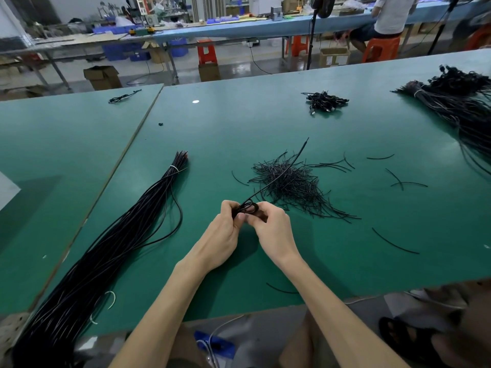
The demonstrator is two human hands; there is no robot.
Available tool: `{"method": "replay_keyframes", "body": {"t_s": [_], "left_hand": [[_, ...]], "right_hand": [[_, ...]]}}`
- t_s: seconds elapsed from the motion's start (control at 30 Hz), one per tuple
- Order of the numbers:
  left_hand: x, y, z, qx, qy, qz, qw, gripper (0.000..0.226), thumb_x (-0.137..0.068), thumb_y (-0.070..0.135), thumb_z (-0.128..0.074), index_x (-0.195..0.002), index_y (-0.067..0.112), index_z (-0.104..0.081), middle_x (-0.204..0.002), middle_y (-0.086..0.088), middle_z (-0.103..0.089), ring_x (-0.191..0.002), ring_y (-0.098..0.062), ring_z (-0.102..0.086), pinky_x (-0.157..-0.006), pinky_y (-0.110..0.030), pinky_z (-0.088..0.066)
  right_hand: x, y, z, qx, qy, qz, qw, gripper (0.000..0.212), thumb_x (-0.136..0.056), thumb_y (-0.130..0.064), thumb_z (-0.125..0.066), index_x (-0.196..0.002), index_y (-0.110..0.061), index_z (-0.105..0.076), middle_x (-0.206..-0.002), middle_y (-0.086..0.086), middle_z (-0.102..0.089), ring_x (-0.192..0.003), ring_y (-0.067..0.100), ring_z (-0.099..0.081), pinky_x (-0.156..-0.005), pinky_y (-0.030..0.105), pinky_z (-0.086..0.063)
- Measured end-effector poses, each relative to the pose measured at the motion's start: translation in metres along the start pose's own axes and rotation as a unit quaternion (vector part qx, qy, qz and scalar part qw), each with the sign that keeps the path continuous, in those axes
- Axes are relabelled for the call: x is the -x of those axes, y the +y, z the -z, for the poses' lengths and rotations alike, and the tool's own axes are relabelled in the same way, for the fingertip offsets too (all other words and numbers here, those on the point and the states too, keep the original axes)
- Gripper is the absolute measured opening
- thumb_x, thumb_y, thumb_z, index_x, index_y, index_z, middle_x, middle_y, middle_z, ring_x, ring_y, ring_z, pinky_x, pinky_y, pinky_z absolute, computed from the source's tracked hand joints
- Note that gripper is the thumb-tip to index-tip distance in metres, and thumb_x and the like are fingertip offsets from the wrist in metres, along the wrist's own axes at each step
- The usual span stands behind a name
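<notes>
My left hand (225, 232) and my right hand (273, 227) meet over the green table (345, 261), both gripping one black cable (281, 172). The cable is wound into a small coil (248, 207) between my fingertips. Its free end rises up and to the right, ending in a plug tip (307, 139) above a pile of short black wire ties (289, 184). My fingers are curled round the coil, and part of it is hidden inside my left hand.
A long tied bundle of black cables (106, 248) lies to the left. Coiled finished cables (325, 100) sit at the back, and a big cable bundle (457, 102) lies far right. Loose ties (393, 241) are scattered on the right. A seated person (390, 17) works behind.
</notes>
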State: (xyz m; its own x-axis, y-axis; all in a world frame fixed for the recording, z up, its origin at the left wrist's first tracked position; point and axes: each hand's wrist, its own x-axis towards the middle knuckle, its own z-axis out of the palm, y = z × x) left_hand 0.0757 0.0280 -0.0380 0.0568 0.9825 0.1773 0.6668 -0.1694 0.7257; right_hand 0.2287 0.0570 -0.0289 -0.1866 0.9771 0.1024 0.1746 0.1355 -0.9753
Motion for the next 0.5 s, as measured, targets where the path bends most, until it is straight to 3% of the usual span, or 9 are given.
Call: {"method": "replay_keyframes", "body": {"t_s": [0.1, 0.17, 0.27, 0.33, 0.43, 0.5], "left_hand": [[0.0001, -0.0001, -0.0007, 0.022, 0.012, -0.011, 1.000, 0.009, -0.110, 0.034, -0.031, -0.117, 0.038, -0.027, -0.101, -0.002, -0.061, -0.078, -0.016, -0.059, -0.070, -0.034, -0.047], [0.0006, -0.0006, -0.0015, -0.012, 0.017, -0.010, 1.000, 0.011, -0.111, 0.031, -0.032, -0.116, 0.040, -0.027, -0.097, -0.002, -0.061, -0.077, -0.019, -0.058, -0.069, -0.037, -0.047], [0.0023, -0.0021, -0.0033, -0.060, 0.049, -0.019, 0.997, 0.011, -0.111, 0.029, -0.034, -0.117, 0.039, -0.032, -0.092, 0.012, -0.058, -0.085, -0.013, -0.055, -0.069, -0.030, -0.041], [0.0030, -0.0006, -0.0029, -0.077, 0.075, -0.034, 0.994, 0.015, -0.110, 0.027, -0.038, -0.121, 0.037, -0.037, -0.100, 0.020, -0.056, -0.092, -0.010, -0.053, -0.074, -0.022, -0.038], [0.0043, 0.0033, -0.0016, -0.098, 0.092, -0.091, 0.987, 0.024, -0.109, 0.019, -0.044, -0.130, 0.029, -0.042, -0.117, 0.010, -0.055, -0.099, -0.009, -0.053, -0.083, -0.020, -0.041], [0.0050, 0.0058, -0.0006, -0.106, 0.082, -0.115, 0.984, 0.031, -0.108, 0.016, -0.047, -0.139, 0.019, -0.044, -0.121, 0.005, -0.051, -0.098, -0.013, -0.056, -0.084, -0.029, -0.048]], "right_hand": [[0.0006, 0.0002, 0.0004, -0.008, 0.001, -0.004, 1.000, 0.002, -0.091, -0.022, -0.077, -0.092, -0.020, -0.076, -0.084, -0.011, -0.076, -0.083, 0.000, -0.068, -0.074, 0.010, -0.048], [0.0008, 0.0009, 0.0012, -0.001, -0.004, -0.006, 1.000, 0.003, -0.094, -0.018, -0.074, -0.096, -0.019, -0.077, -0.085, -0.010, -0.076, -0.084, 0.001, -0.069, -0.074, 0.010, -0.048], [0.0017, 0.0008, 0.0022, -0.001, -0.014, -0.008, 1.000, 0.008, -0.096, -0.015, -0.071, -0.097, -0.019, -0.078, -0.086, -0.009, -0.078, -0.087, 0.010, -0.072, -0.077, 0.022, -0.055], [0.0018, 0.0005, 0.0031, -0.011, -0.014, -0.009, 1.000, 0.008, -0.096, -0.015, -0.070, -0.096, -0.019, -0.078, -0.086, -0.009, -0.078, -0.087, 0.011, -0.073, -0.082, 0.026, -0.057], [0.0012, 0.0009, 0.0044, -0.021, -0.008, -0.009, 1.000, 0.006, -0.096, -0.017, -0.071, -0.096, -0.019, -0.077, -0.086, -0.008, -0.078, -0.087, 0.007, -0.073, -0.085, 0.028, -0.058], [0.0005, 0.0017, 0.0045, -0.023, -0.005, -0.008, 1.000, 0.006, -0.096, -0.018, -0.071, -0.096, -0.019, -0.077, -0.087, -0.006, -0.078, -0.088, 0.011, -0.074, -0.087, 0.033, -0.059]]}}
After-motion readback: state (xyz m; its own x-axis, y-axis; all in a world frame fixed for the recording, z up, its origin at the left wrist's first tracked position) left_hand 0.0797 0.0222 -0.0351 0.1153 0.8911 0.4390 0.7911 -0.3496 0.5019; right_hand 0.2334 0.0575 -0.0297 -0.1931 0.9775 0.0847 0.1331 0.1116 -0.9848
